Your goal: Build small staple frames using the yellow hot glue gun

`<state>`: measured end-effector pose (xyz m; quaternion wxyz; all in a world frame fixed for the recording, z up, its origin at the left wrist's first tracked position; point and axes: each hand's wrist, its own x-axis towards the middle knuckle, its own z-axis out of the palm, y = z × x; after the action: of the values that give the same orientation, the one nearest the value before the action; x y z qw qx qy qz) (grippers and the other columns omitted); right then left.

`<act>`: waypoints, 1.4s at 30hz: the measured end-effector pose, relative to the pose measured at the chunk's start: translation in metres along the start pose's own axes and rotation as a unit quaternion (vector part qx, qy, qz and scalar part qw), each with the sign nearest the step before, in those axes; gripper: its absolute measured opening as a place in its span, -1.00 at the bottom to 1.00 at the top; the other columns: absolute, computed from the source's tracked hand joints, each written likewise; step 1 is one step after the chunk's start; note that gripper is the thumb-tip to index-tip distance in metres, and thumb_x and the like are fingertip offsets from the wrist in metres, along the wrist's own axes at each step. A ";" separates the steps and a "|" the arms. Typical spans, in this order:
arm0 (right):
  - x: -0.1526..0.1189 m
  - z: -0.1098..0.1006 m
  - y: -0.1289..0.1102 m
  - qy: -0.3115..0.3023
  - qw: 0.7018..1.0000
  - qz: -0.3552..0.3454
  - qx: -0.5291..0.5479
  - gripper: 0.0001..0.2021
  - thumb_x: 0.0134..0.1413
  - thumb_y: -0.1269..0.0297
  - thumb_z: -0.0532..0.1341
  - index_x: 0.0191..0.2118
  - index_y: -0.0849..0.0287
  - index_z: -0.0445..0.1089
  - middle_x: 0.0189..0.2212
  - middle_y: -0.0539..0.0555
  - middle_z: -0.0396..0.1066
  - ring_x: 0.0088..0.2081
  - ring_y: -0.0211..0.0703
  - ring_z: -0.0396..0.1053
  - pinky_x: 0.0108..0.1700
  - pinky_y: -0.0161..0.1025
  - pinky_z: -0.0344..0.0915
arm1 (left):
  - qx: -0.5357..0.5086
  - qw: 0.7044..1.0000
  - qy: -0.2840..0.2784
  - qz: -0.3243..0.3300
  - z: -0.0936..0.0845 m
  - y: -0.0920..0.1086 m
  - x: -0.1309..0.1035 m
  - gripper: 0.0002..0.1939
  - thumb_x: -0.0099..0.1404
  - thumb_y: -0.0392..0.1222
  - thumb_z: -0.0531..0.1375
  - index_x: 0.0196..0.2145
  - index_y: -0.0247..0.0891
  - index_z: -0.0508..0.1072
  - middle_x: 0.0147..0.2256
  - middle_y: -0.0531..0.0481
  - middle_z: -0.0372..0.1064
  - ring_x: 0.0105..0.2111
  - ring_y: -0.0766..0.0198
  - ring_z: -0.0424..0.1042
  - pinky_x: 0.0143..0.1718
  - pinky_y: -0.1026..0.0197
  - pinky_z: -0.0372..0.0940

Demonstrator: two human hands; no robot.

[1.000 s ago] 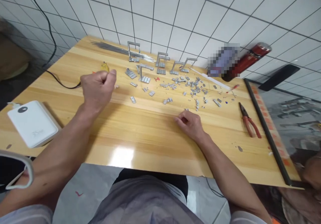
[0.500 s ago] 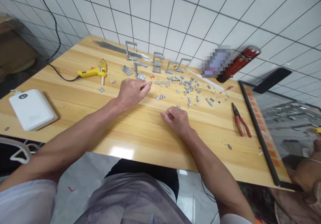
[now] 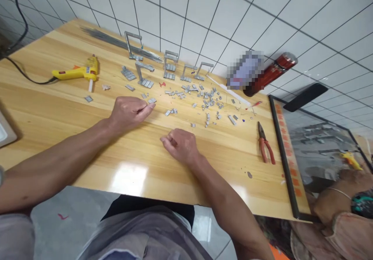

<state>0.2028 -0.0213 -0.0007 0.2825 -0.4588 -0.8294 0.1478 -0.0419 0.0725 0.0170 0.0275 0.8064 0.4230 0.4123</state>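
My left hand [image 3: 131, 112] rests on the wooden table [image 3: 140, 147] as a loose fist, thumb laid forward. Just past its thumb tip lies a small grey metal piece [image 3: 152, 101]. My right hand [image 3: 182, 145] is curled too, nearer to me and to the right, with nothing showing in its fingers. Beyond the hands, small grey pieces [image 3: 208, 97] are scattered. Behind my left hand stands a grey bracket-shaped frame [image 3: 139, 73] on a slatted base, and several similar frames [image 3: 169, 66] stand towards the wall.
A yellow glue gun [image 3: 77, 73] lies at left, thin metal rods [image 3: 110, 42] behind it. Red-handled pliers [image 3: 264, 145] lie at right, near a black-framed glass panel [image 3: 281, 155]. A red flask [image 3: 272, 73] stands by the tiled wall. A co-worker's arm [image 3: 335, 198] reaches over the panel.
The view has swung right, leaving only the white box's edge at left. Both fists have drawn back slightly leftward, uncovering small pieces by my left hand. More of the co-worker's arm shows.
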 end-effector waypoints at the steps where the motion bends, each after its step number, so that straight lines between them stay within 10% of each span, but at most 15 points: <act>1: -0.001 -0.001 0.000 -0.003 1.000 0.001 0.005 -0.61 0.52 0.14 0.27 -0.41 0.03 0.24 -0.53 -0.04 0.39 -0.44 -0.21 0.32 -0.30 -0.22 0.21 | 0.003 1.000 -0.002 -0.002 0.000 0.001 0.000 -0.37 0.53 0.01 0.18 -0.67 -0.14 0.06 -0.70 0.08 0.02 -0.65 0.25 0.04 -0.49 0.05 -0.04; 42: -0.008 -0.027 0.022 0.094 0.995 0.040 0.019 -0.59 0.51 0.05 0.25 -0.42 0.07 0.39 -0.55 -0.03 0.39 -0.51 -0.26 0.25 -0.39 -0.25 0.19 | -0.113 0.990 0.005 0.085 0.021 0.026 -0.001 -0.38 0.58 -0.13 0.21 -0.64 -0.20 0.12 -0.70 0.14 0.05 -0.64 0.38 -0.01 -0.49 0.18 -0.09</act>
<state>0.2378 -0.0164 0.0072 0.3618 -0.4978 -0.7773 0.1306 -0.0108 0.0612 0.0126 0.0806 0.8291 0.3035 0.4625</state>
